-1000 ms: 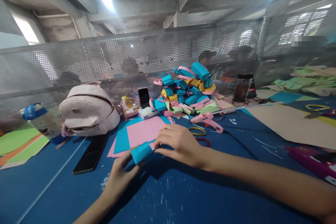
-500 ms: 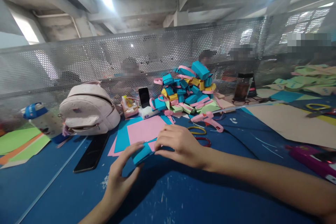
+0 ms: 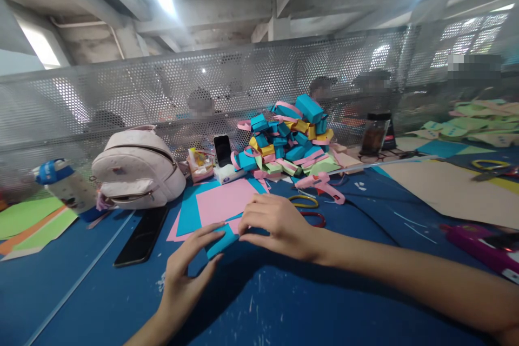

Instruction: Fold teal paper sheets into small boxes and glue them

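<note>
A small folded blue paper box (image 3: 219, 244) is held just above the blue table, between my two hands. My left hand (image 3: 186, 259) grips its left end, thumb below and fingers on top. The fingertips of my right hand (image 3: 275, 224) pinch its right end and hide that part. Behind the hands lie pink paper sheets (image 3: 223, 203) over blue sheets (image 3: 187, 211). A pair of scissors with yellow handles (image 3: 306, 203) and a red handle (image 3: 318, 220) show partly behind my right hand.
A pink glue gun (image 3: 322, 185) with a black cord lies beyond my right hand, before a heap of folded paper pieces (image 3: 292, 140). On the left are a phone (image 3: 141, 238), a pale backpack (image 3: 140, 173) and a bottle (image 3: 67, 186). A magenta device (image 3: 482, 246) lies right.
My left hand has tilted the blue paper box slightly and shifted a little on it. My right hand stays nearly where it was.
</note>
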The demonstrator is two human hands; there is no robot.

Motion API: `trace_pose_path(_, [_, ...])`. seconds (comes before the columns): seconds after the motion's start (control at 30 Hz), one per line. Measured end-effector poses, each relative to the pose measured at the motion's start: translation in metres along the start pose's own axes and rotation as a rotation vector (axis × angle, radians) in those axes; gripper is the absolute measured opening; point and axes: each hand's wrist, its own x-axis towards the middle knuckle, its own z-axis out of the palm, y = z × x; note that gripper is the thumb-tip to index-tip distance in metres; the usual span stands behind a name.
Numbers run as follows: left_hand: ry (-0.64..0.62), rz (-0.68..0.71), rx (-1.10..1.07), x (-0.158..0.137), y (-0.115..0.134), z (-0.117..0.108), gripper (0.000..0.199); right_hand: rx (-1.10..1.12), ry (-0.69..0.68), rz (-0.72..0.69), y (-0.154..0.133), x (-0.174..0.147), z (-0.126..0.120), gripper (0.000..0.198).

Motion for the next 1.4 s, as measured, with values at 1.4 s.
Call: trace_pose_path(1.4, [0.04, -0.099, -0.144, 0.0003, 0.0069, 0.0018, 0.018, -0.004, -0.025, -0.004, 0.0075, 0.0023, -0.0016, 0.01])
